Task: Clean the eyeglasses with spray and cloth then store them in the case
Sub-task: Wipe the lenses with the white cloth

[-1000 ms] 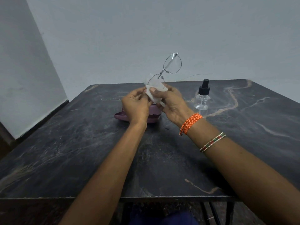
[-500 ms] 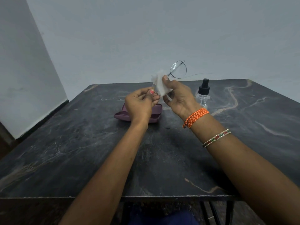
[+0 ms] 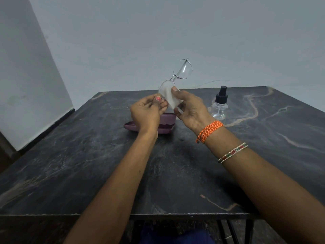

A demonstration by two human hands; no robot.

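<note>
We note left hand (image 3: pixel 146 114) pinching the eyeglasses (image 3: pixel 182 71) steady, seemingly at the rim, while right hand (image 3: pixel 190 110) grips cloth (image 3: pixel 169 99) against one lens for wiping

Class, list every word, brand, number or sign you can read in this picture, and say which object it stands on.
None can be read: the spray bottle is clear and shows no label, and the purple case, white cloth, eyeglasses and table show no print.
</note>
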